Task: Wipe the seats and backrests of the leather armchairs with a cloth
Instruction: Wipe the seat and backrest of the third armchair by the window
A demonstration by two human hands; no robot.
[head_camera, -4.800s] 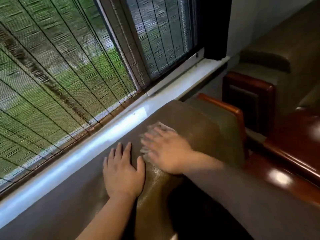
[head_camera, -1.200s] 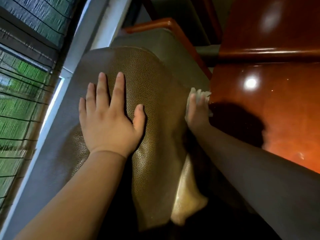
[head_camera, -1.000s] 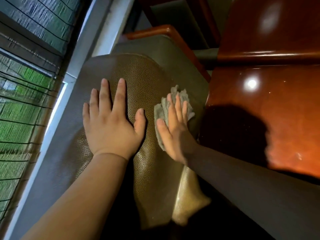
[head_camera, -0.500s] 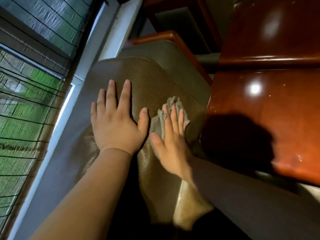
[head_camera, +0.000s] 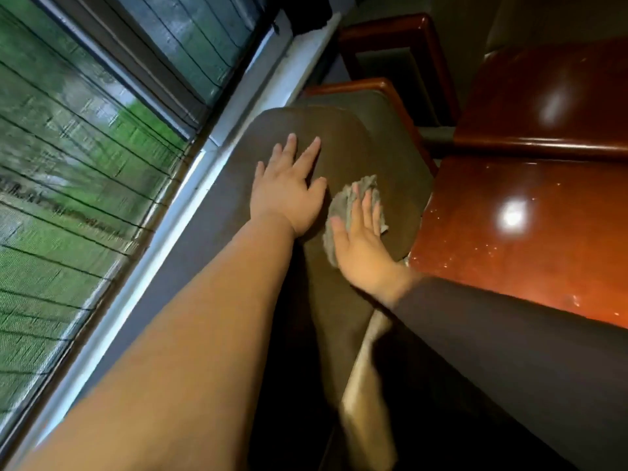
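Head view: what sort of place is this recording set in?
Probably an office lounge or reception room. A leather armchair with polished wooden armrests stands against a window with blinds, beside a glossy wooden table. A second wood-framed chair stands further back.

two hands: left hand (head_camera: 286, 192), right hand (head_camera: 365, 246), one cloth (head_camera: 353, 205), one backrest (head_camera: 326, 141), one glossy table (head_camera: 516, 212), one window (head_camera: 85, 137), one sill (head_camera: 217, 144)
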